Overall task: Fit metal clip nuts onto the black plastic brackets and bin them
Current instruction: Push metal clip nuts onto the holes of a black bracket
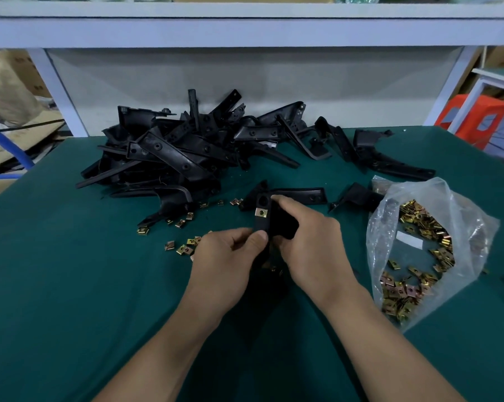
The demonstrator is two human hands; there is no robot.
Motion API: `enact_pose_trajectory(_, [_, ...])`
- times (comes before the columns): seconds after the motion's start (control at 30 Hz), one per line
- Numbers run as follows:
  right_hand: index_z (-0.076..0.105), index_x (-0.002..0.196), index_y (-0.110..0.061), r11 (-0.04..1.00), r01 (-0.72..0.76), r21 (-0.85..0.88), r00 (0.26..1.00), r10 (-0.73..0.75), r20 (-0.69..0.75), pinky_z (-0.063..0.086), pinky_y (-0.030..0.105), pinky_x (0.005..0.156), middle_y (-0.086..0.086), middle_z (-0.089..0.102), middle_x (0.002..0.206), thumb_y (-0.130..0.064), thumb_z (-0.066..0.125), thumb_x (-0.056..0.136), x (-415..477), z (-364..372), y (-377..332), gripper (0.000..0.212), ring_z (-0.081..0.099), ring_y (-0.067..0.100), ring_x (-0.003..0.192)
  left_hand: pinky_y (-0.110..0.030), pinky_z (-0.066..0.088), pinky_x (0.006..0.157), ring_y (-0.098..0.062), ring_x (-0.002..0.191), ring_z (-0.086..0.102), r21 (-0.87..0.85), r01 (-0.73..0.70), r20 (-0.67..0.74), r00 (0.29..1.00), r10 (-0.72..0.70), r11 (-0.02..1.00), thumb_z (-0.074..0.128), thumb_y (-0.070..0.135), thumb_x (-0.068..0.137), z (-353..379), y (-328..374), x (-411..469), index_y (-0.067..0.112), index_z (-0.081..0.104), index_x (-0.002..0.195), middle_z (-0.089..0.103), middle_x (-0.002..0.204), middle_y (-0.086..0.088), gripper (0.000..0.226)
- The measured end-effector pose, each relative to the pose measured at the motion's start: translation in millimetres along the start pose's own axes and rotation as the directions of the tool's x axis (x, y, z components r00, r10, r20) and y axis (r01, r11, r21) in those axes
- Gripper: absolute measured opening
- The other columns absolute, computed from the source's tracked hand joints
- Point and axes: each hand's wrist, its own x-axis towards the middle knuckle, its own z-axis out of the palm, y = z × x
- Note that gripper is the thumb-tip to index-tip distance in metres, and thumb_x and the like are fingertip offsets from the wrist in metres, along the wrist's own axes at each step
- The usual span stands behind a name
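While left hand (230, 258), right hand (310, 242) grip bracket (263, 225) (clip nut (261, 212) above)

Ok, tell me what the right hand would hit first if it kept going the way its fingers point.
The right hand grips the held bracket, so that comes first. Past it, forward-left, probably the loose clip nuts, then the bracket pile; depth is unclear.

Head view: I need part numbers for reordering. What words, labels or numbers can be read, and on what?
None can be read.
White label in the plastic bag: no print legible.
Cardboard box at far left: dark marks, too blurred.
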Motion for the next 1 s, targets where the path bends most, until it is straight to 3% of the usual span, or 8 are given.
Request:
enact_pose_trajectory(0.1, [0.056,0.140,-0.033,0.999,-0.041,0.013,0.998,0.041,-0.036,0.057,0.030,0.090,-0.009,0.070,0.110,0.002,0.067,0.084,-1,3,-1,0.067,0.066,0.005,0.102,-0.012,0.034,0.045,0.002,0.046,0.048,0.167,-0.094,-0.040,0.994,0.102,0.981,0.077,0.034,0.088,6,1,-5,0.028,0.068,0.062,0.061,0.052,0.013,0.028])
enact_pose_trajectory(0.37, [0.052,0.145,-0.030,0.999,-0.039,-0.037,0.996,0.036,-0.077,0.057,0.038,0.088,-0.007,0.069,0.115,0.000,0.069,0.084,-8,16,-2,0.071,0.067,0.015,0.099,-0.020,0.028,0.047,-0.013,0.048,0.048,0.552,-0.211,-0.090,0.947,0.308,0.807,0.069,0.049,0.091,4,-11,-3,0.025,0.052,0.057,0.054,0.053,0.015,0.045])
enact_pose_trajectory(0.47, [0.051,0.147,-0.030,0.997,-0.024,-0.076,0.998,0.019,-0.063,0.054,0.036,0.096,-0.006,0.068,0.123,-0.004,0.071,0.085,-6,13,-3,0.070,0.064,0.014,0.112,-0.019,0.028,0.047,-0.012,0.047,0.048,0.498,-0.175,-0.129,0.954,0.272,0.850,0.070,0.045,0.091,6,-14,1,0.023,0.053,0.060,0.055,0.054,0.012,0.042])
enact_pose_trajectory(0.57, [0.049,0.149,-0.026,0.992,0.048,-0.120,0.999,-0.049,-0.005,0.046,0.025,0.105,-0.010,0.064,0.134,-0.010,0.075,0.087,-1,5,-10,0.069,0.058,0.008,0.124,-0.021,0.040,0.053,-0.003,0.053,0.055,0.386,-0.142,-0.159,0.963,0.217,0.912,0.069,0.034,0.092,5,-9,1,0.033,0.068,0.088,0.063,0.061,0.018,0.004])
enact_pose_trajectory(0.63, [0.051,0.146,-0.026,0.979,0.101,-0.176,0.995,-0.099,0.021,0.048,0.025,0.100,-0.009,0.067,0.129,-0.007,0.072,0.086,-3,0,-19,0.066,0.061,0.010,0.118,-0.016,0.049,0.062,0.007,0.070,0.063,0.331,-0.170,-0.198,0.949,0.244,0.928,0.069,0.033,0.091,4,0,-3,0.050,0.064,0.112,0.070,0.077,0.027,0.027])
enact_pose_trajectory(0.8, [0.051,0.143,-0.029,0.987,0.090,-0.134,0.993,-0.079,0.083,0.053,0.025,0.088,-0.009,0.069,0.120,-0.015,0.073,0.081,-18,-27,-39,0.068,0.064,0.012,0.106,-0.021,0.056,0.068,0.004,0.076,0.066,0.323,-0.295,-0.198,0.908,0.369,0.899,0.066,0.029,0.096,2,24,-9,0.068,0.058,0.090,0.068,0.087,0.034,0.041])
enact_pose_trajectory(0.9, [0.046,0.147,-0.036,0.998,-0.047,-0.050,0.987,0.054,0.151,0.045,0.009,0.073,-0.013,0.068,0.117,-0.014,0.068,0.083,-26,-63,-43,0.071,0.064,0.000,0.095,-0.009,0.050,0.066,0.013,0.075,0.063,0.312,-0.318,-0.210,0.896,0.392,0.895,0.064,0.033,0.093,4,39,-11,0.052,0.061,0.101,0.063,0.079,0.043,0.021])
enact_pose_trajectory(1.0, [0.050,0.135,-0.044,0.977,-0.213,0.005,0.946,0.205,0.252,0.050,0.023,0.056,-0.006,0.076,0.091,-0.016,0.067,0.087,-46,-99,-44,0.058,0.068,0.008,0.064,-0.026,0.048,0.059,0.002,0.063,0.066,0.101,-0.240,-0.233,0.938,0.257,0.966,0.065,0.028,0.094,13,59,-10,0.037,0.069,0.091,0.071,0.070,0.016,0.011])
